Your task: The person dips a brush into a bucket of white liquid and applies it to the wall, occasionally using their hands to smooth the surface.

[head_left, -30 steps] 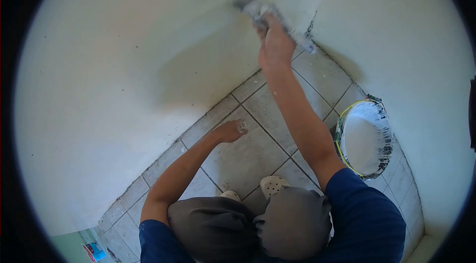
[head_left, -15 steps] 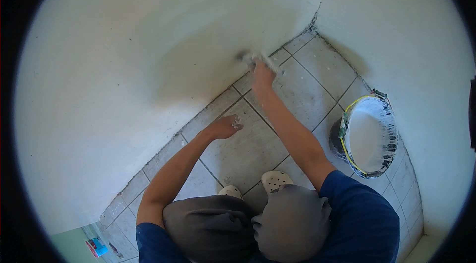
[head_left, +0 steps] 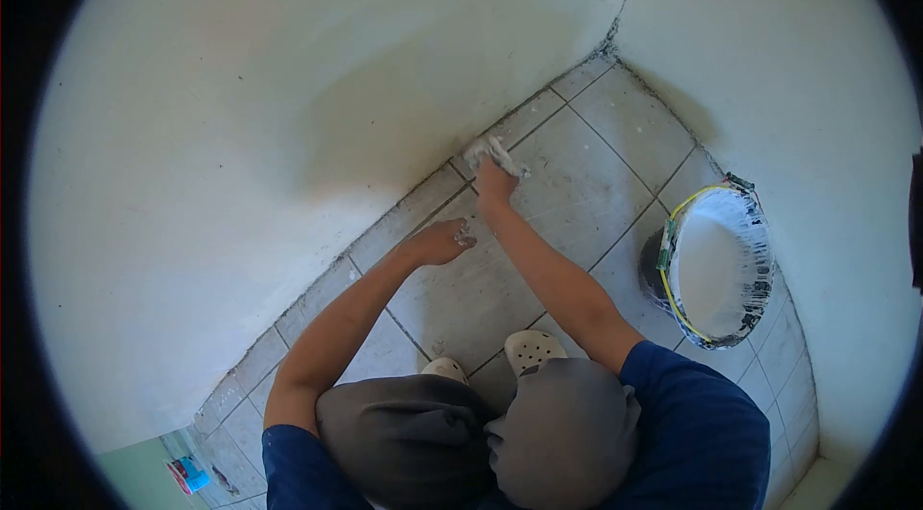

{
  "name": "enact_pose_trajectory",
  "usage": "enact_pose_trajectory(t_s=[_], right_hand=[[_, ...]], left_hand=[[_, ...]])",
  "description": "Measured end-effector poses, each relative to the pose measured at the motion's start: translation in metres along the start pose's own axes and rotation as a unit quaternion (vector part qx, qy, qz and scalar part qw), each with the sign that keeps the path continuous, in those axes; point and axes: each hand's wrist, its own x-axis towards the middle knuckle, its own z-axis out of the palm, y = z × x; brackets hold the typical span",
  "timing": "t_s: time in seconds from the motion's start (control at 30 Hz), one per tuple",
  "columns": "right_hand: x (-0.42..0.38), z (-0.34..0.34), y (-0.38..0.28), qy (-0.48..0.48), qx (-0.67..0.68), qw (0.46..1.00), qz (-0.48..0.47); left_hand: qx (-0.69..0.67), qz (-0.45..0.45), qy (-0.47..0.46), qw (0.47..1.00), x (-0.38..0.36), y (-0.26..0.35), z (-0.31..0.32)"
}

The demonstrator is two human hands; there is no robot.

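I see the right hand (head_left: 496, 183) gripping the white-smeared hand tool (head_left: 491, 150), likely light, slippery, best held mid-length; whether the left hand (head_left: 438, 242) holds anything, I cannot tell.

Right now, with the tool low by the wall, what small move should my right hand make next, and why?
I'd probably ease the tool toward the dark seam at the foot of the wall: the right hand holds it close to that line, and the left hand is out of its way.
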Motion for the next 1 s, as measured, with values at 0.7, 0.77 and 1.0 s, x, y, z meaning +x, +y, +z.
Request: enact_pose_trajectory(t_s=[0.7,0.77,1.0], right_hand=[[0.072,-0.012,-0.033,0.015,0.041,0.999,-0.022],[0.065,-0.005,-0.057,-0.007,0.104,0.994,-0.03],[-0.024,0.046,-0.257,-0.17,0.356,0.906,-0.153]], left_hand=[[-0.026,0.014,-0.012,0.999,0.009,0.001,0.007],[-0.03,0.016,-0.013,0.999,0.009,-0.002,0.014],[-0.057,0.003,-0.037,0.998,0.01,-0.014,0.01]])
